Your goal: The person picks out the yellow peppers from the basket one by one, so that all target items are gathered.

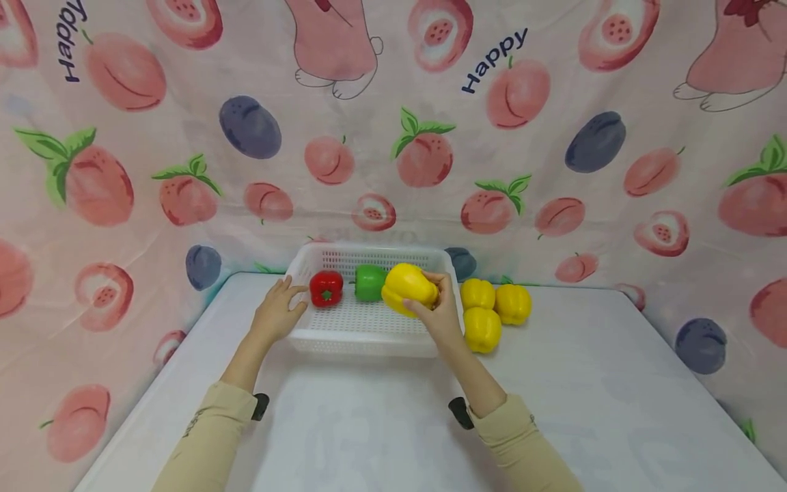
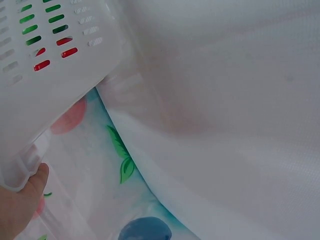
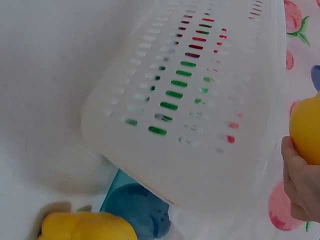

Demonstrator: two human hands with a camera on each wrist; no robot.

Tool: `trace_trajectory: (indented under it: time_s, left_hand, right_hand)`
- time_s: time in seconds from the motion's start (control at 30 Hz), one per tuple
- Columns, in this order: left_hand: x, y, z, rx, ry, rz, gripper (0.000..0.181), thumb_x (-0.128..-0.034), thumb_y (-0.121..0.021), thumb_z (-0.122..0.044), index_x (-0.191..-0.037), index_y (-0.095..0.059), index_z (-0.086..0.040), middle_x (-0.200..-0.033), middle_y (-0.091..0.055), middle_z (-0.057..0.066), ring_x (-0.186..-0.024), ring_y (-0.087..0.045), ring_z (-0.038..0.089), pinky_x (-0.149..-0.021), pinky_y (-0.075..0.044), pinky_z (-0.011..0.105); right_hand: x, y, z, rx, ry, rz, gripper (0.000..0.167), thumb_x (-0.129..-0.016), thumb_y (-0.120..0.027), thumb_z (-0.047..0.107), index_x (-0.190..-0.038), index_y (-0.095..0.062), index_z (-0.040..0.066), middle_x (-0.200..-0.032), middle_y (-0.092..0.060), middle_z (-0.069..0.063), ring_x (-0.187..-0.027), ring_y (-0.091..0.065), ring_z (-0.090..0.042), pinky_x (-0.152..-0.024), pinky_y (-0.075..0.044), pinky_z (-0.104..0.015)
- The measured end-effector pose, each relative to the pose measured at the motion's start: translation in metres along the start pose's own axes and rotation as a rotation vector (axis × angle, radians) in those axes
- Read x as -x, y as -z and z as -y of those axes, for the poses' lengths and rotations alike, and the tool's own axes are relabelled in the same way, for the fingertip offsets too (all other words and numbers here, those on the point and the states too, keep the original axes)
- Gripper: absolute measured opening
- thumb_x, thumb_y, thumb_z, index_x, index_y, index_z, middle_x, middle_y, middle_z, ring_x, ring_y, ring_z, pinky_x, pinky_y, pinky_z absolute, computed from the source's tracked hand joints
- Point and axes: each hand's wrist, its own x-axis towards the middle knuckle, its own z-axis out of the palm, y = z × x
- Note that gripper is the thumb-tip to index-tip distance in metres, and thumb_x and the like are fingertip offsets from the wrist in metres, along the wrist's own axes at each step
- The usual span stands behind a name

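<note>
My right hand (image 1: 444,311) grips a yellow bell pepper (image 1: 408,288) above the right part of a white plastic basket (image 1: 369,343). That pepper also shows at the right edge of the right wrist view. Inside the basket lie a red bell pepper (image 1: 326,288) on the left and a green bell pepper (image 1: 370,283) near the middle, partly hidden by the held one. At the basket's left rim rests my left hand (image 1: 278,313), its fingers loosely extended. The left wrist view shows part of this hand at the rim's outer edge.
Three yellow bell peppers (image 1: 482,329) stand close together on the white table (image 1: 369,417), just right of the basket. Behind the table hangs a fruit-printed cloth (image 1: 381,123), which also runs along both sides.
</note>
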Motion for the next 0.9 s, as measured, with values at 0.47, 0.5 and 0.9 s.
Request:
trace_trajectory:
  time_s: [0.47, 0.5, 0.9]
  left_hand:
    - [0.002, 0.001, 0.001, 0.002, 0.001, -0.002, 0.045, -0.0955, -0.041, -0.026, -0.134, -0.049, -0.004, -0.153, -0.021, 0.027, -0.143, -0.012, 0.044, -0.103, -0.022, 0.073]
    - [0.002, 0.001, 0.001, 0.003, 0.0, -0.003, 0.045, -0.0954, -0.041, -0.026, -0.134, -0.049, -0.004, -0.153, -0.021, 0.027, -0.143, -0.013, 0.044, -0.103, -0.023, 0.073]
    - [0.001, -0.002, 0.002, -0.001, -0.014, -0.016, 0.044, -0.0953, -0.042, -0.025, -0.133, -0.05, -0.004, -0.152, -0.021, 0.027, -0.143, -0.013, 0.044, -0.103, -0.024, 0.071]
  right_hand:
    - [0.017, 0.021, 0.008, 0.212, 0.148, -0.046, 0.05, -0.085, -0.068, 0.011, -0.124, -0.037, 0.006, -0.138, -0.043, -0.01, -0.102, -0.047, -0.021, -0.077, -0.046, -0.012]
    - [0.018, 0.023, 0.009, 0.231, 0.168, -0.052, 0.05, -0.084, -0.069, 0.011, -0.123, -0.037, 0.005, -0.139, -0.043, -0.011, -0.104, -0.046, -0.021, -0.078, -0.045, -0.013]
    - [0.024, 0.058, 0.012, 0.332, 0.177, -0.013, 0.053, -0.083, -0.067, 0.002, -0.125, -0.035, -0.001, -0.15, -0.033, -0.015, -0.136, -0.034, -0.034, -0.112, -0.032, -0.049]
